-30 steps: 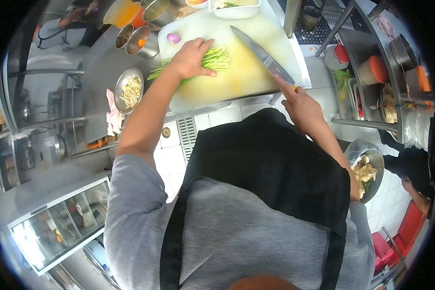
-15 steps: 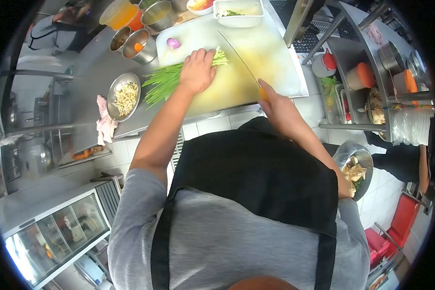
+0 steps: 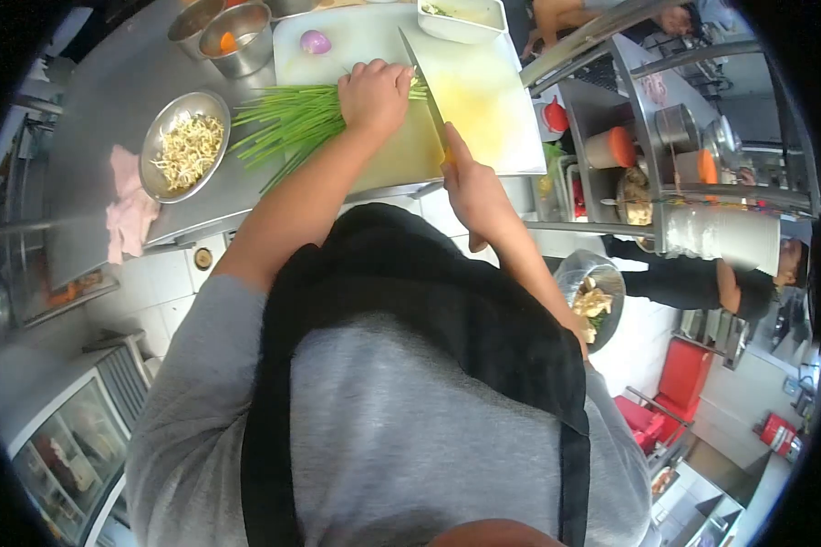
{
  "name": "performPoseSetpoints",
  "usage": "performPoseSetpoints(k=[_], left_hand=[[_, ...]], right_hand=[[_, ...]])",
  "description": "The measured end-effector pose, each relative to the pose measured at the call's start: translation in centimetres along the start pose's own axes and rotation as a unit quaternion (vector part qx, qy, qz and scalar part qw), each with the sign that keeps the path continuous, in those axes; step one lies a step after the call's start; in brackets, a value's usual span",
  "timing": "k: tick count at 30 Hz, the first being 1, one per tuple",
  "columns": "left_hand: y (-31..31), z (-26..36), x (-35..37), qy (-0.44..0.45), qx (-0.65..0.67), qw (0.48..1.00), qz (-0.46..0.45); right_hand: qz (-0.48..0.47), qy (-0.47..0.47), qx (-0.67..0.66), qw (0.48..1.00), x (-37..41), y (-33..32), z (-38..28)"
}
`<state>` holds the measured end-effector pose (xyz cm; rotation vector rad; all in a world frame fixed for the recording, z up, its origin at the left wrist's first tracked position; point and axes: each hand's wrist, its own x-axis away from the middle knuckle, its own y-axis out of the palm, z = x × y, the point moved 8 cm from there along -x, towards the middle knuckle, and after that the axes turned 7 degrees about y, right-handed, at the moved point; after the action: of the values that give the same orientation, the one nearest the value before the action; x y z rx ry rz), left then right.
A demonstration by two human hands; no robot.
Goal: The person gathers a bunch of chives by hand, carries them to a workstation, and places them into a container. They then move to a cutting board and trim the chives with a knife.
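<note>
On the white cutting board (image 3: 488,137) lies a bunch of long, thin green stalks (image 3: 292,117), like chives, their leafy ends fanning out over the left edge. My left hand (image 3: 374,98) presses down on the bunch with its fingers wrapped over it, close to the pale cut ends. A knife (image 3: 426,84) is gripped at its yellow handle by my right hand (image 3: 474,190). Its long blade points away from me and stands right at the ends of the stalks, beside my left fingertips. Beyond the hand sits a purple onion (image 3: 315,42).
A metal bowl (image 3: 150,150) of bean sprouts (image 3: 192,150) and a pink cloth (image 3: 128,205) lie at the left. Steel pots (image 3: 246,56) and a white tub (image 3: 465,29) stand at the back. At right are a shelf rack (image 3: 602,178), a lined bin (image 3: 611,319) and a person (image 3: 675,283).
The blade has come left against the ends of the stalks. My right hand has shifted with it, while my left hand still holds the bunch. The whole view has shifted.
</note>
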<state>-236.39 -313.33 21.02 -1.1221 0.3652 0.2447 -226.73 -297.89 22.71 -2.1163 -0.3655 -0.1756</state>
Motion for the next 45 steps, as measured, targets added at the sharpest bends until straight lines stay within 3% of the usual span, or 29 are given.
performPoseSetpoints(k=[6,8,12,25,28,34,37,41,45], left_hand=[[0.2,0.0,0.1,0.013,0.010,1.000,0.003],[0.2,-0.1,0.1,0.017,0.019,1.000,0.008],[0.8,-0.5,0.1,0.020,0.030,0.999,0.012],[0.6,-0.5,-0.2,0.021,0.051,0.998,0.001],[0.7,-0.6,-0.2,0.021,0.054,0.998,-0.014],[1.1,-0.6,-0.3,0.031,0.052,0.998,-0.005],[1.0,-0.6,-0.3,0.032,0.049,0.998,-0.008],[1.2,-0.7,-0.3,0.032,0.050,0.998,0.006],[1.0,-0.7,-0.2,0.034,0.056,0.998,0.014]], right_hand=[[0.046,-0.038,0.012,0.998,0.0,-1.2,-1.0],[0.009,0.012,0.007,1.000,-0.9,-2.4,-0.5],[0.014,-0.015,0.017,1.000,-1.5,-4.7,-4.1],[0.039,0.034,0.088,0.995,0.2,-2.1,-4.6],[0.008,0.067,0.073,0.995,1.2,-1.4,-4.6],[0.045,0.038,0.055,0.997,-1.3,1.1,-3.2],[0.017,0.041,0.017,0.999,-3.0,0.1,-2.6],[-0.060,0.125,-0.035,0.990,-0.9,-2.6,-4.7],[-0.009,0.054,0.032,0.998,0.1,-0.8,-3.8]])
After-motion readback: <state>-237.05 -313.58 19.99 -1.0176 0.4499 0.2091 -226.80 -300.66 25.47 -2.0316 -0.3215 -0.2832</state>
